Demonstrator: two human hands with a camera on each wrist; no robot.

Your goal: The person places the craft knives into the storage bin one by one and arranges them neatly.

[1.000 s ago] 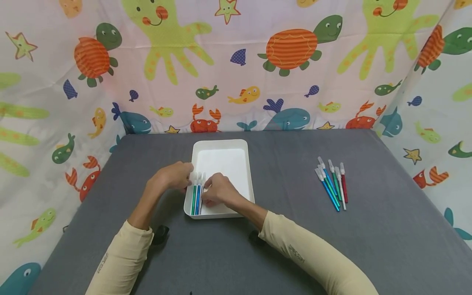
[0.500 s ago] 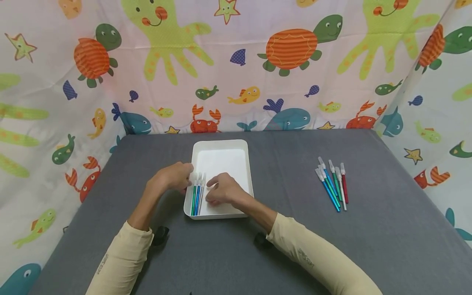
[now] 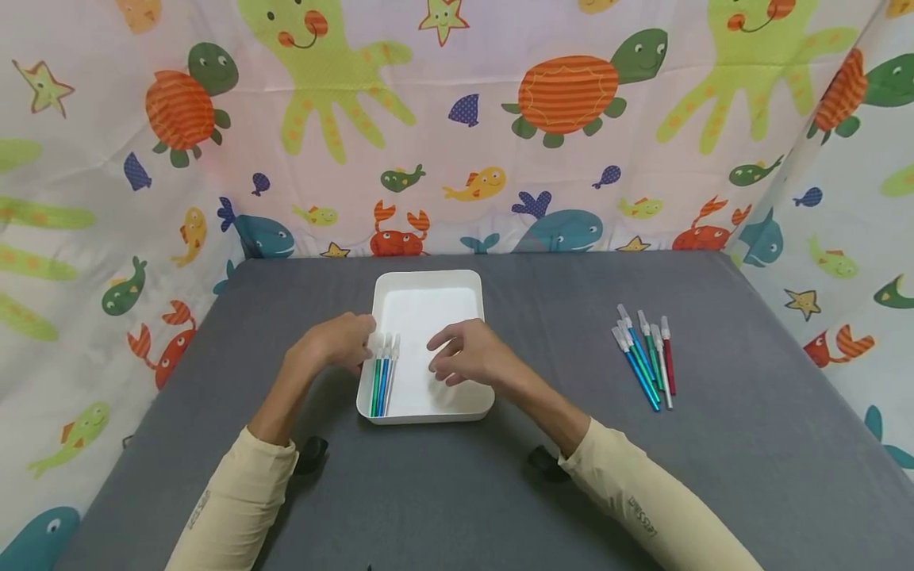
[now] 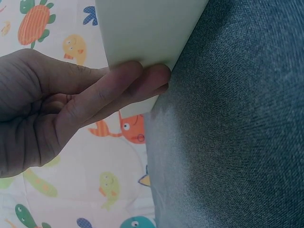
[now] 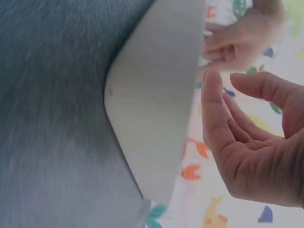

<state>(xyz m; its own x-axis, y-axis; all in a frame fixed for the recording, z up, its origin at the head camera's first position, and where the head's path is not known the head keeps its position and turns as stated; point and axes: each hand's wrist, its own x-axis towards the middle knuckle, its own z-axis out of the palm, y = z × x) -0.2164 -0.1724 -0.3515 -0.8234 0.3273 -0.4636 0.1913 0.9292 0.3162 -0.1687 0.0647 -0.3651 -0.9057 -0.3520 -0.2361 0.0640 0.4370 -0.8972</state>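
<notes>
A white tray (image 3: 432, 300) lies on the grey cloth, its long side running away from me. My left hand (image 3: 336, 341) holds the tray's left wall; in the left wrist view its fingers (image 4: 107, 92) press the outer face, with the thumb partly hidden at the rim. Several capped pens (image 3: 382, 386), with green, blue and silver barrels, lie side by side along the tray's left side. Above the tray's right half hovers my right hand (image 3: 471, 353), fingers loosely bent and holding nothing. The right wrist view shows a gap between its thumb and fingertips, beside the tray wall (image 5: 147, 95).
To the right on the grey cloth (image 3: 557, 333) lies a loose bunch of capped pens (image 3: 646, 361) in blue, green, silver and red. A sea-animal printed curtain (image 3: 457, 143) encloses the back and both sides of the table.
My right hand has let go of the pens at the tray's left side, lifted and moved right, its fingers spreading. My left hand has stayed at the tray's wall.
</notes>
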